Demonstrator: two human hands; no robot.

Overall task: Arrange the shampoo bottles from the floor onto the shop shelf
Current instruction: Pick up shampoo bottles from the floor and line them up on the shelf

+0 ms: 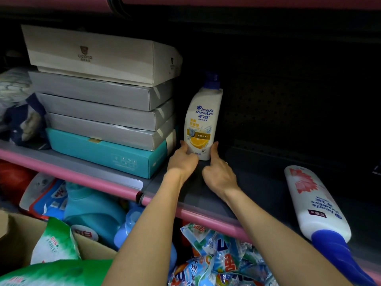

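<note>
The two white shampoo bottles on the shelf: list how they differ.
The white shampoo bottle with the yellow lemon label stands upright; the white shampoo bottle with the red flower label lies on its side, blue cap toward the shelf's front edge. Both hands, left and right, touch the lemon one's base; nothing touches the red one. Both have blue caps.

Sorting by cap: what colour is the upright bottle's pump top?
Dark blue, on the upright bottle; seen in the head view.

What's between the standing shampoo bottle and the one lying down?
Nothing but bare dark shelf lies between the standing bottle and the lying bottle, apart from the right hand near the standing one, in the head view.
</note>
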